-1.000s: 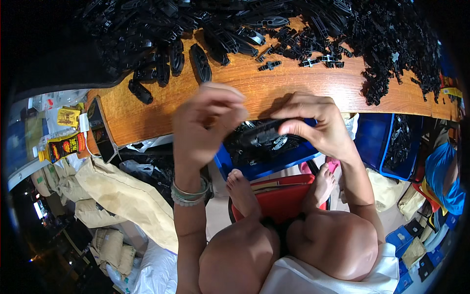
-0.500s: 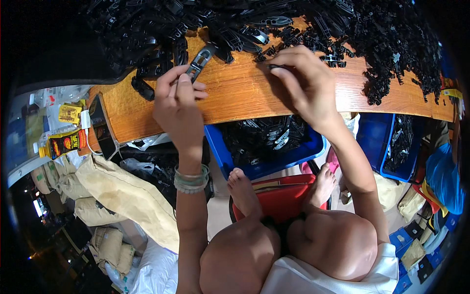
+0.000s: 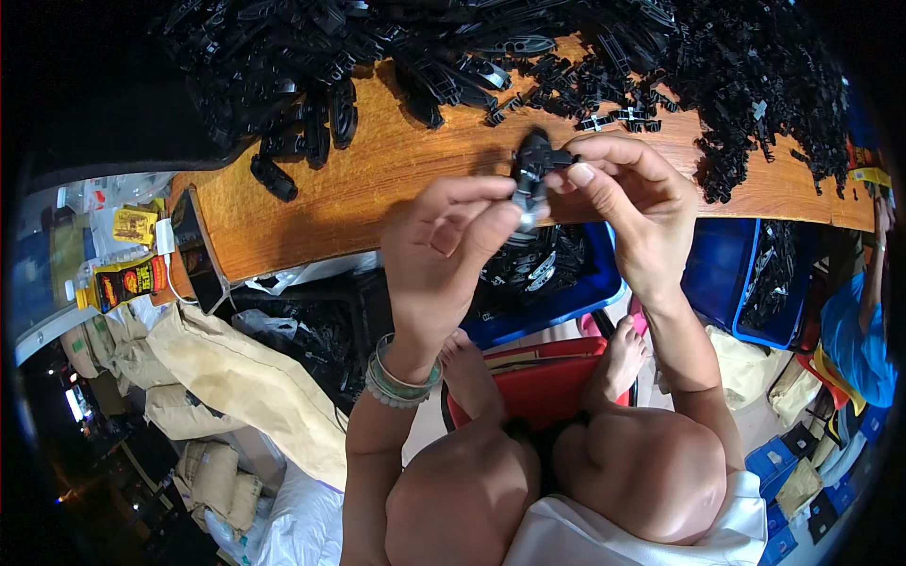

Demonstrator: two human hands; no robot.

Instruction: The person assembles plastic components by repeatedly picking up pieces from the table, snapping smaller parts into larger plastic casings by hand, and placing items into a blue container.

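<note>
Over the table's near edge, both hands meet at an elongated black plastic part (image 3: 531, 170), slightly blurred. My left hand (image 3: 444, 245) pinches its lower end between thumb and fingers. From the other side, my right hand (image 3: 637, 203) grips a small black clip (image 3: 563, 158) between thumb and forefinger and presses it against the long part's side. Whether the two pieces are joined I cannot tell. Beyond the hands lie a heap of long black parts (image 3: 283, 66) and, farther right, a pile of small black clips (image 3: 755, 104).
Below the brown wooden table (image 3: 311, 217), a blue bin (image 3: 604, 269) holds similar black parts. Another blue bin (image 3: 727, 274) stands at the right. My feet rest on a red stool (image 3: 547, 382). A person in a blue shirt (image 3: 854, 330) is at the far right; beige sacks (image 3: 245, 368) lie left.
My left hand has carried the long black part rightward and nearer. My right hand has come slightly nearer and right with the small clip, and the two pieces now touch.
</note>
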